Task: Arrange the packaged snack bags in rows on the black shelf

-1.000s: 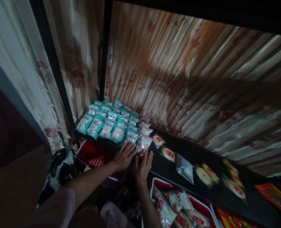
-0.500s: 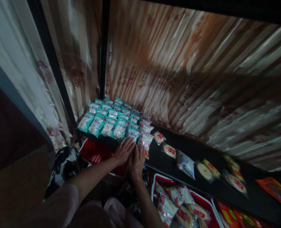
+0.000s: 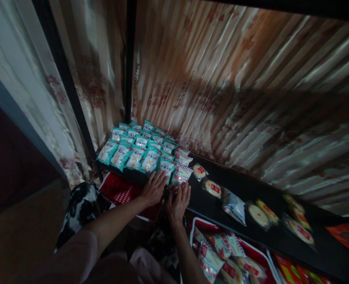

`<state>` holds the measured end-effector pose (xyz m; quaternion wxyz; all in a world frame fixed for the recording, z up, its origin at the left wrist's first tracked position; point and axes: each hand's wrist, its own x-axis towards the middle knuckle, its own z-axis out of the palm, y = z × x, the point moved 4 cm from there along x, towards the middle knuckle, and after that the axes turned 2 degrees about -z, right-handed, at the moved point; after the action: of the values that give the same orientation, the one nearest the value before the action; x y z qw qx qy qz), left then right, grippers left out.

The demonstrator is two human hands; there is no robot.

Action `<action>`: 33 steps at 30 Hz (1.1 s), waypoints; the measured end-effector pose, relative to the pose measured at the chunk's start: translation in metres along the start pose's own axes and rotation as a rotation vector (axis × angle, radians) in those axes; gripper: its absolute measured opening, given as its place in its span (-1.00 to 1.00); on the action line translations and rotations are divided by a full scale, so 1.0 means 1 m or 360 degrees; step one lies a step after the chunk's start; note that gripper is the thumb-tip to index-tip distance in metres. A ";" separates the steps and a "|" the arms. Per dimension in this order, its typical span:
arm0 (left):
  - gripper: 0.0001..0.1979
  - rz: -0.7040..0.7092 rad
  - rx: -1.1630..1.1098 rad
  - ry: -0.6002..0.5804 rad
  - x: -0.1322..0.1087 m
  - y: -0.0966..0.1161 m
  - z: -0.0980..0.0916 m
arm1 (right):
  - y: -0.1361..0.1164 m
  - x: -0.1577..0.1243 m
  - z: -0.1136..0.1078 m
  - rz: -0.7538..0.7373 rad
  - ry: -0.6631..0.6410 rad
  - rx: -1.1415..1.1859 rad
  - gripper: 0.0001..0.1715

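Rows of teal-and-white snack packets (image 3: 142, 158) stand close together at the left end of a black shelf (image 3: 198, 193). My left hand (image 3: 155, 188) lies with fingers stretched out at the lower part of the front packet nearest the right end of the rows. Beside it, my right hand (image 3: 178, 200) rests with fingers extended against the bottom of a white snack packet with a striped top edge (image 3: 181, 173). More striped packets (image 3: 182, 158) line up behind that one. Neither hand is wrapped around anything.
Round wrapped pastries (image 3: 212, 188) and a blue-and-white packet (image 3: 234, 207) lie along the shelf to the right. Below are a red basket (image 3: 115, 188) and another red, white-rimmed basket (image 3: 193, 227) full of packets. Black posts (image 3: 130, 59) and a curtain (image 3: 221, 79) enclose the shelf.
My right hand has shifted slightly right, from beside the left hand to the striped packet's lower edge. The left hand stays at the teal packet. The view has moved slightly.
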<state>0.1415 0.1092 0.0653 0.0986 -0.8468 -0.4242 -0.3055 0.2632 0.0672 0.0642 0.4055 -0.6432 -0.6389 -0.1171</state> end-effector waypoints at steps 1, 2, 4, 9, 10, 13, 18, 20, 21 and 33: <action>-0.46 0.0006 -0.0002 -0.0011 0.000 -0.001 0.000 | 0.003 0.002 0.000 0.0036 0.0008 -0.0007 -0.42; -0.46 0.0007 -0.0002 -0.0020 0.001 -0.001 0.000 | 0.006 0.004 0.001 0.0067 0.0008 -0.0008 -0.41; -0.45 -0.0004 -0.0005 -0.0027 0.001 -0.001 -0.001 | 0.010 0.007 0.003 0.0112 -0.0024 0.0003 -0.40; -0.48 0.0027 -0.0035 -0.0001 0.002 0.005 -0.005 | 0.009 0.009 0.004 0.0187 -0.0064 0.0024 -0.35; -0.48 0.0045 -0.0043 0.0004 0.003 0.007 -0.005 | 0.010 0.009 0.003 0.0207 -0.0056 0.0022 -0.34; -0.48 0.0059 -0.0072 0.0007 0.008 0.012 -0.004 | 0.013 0.009 0.003 0.0262 -0.0067 0.0038 -0.30; -0.46 0.0049 -0.0146 0.0034 0.015 0.021 0.002 | 0.021 0.010 0.006 0.0289 -0.0173 0.0125 -0.31; -0.45 0.0031 -0.0178 0.0036 0.016 0.023 0.004 | 0.024 0.010 0.007 0.0300 -0.0219 0.0149 -0.32; -0.45 0.0019 -0.0194 0.0029 0.017 0.023 0.006 | 0.025 0.011 0.007 0.0305 -0.0236 0.0155 -0.32; -0.48 0.0018 -0.0180 0.0041 0.024 0.038 0.014 | 0.040 0.014 0.009 0.0239 -0.0293 0.0240 -0.34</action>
<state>0.1880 0.1080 0.0718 0.0577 -0.8495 -0.4000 -0.3392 0.2986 0.0896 0.0529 0.3999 -0.6649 -0.6305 0.0213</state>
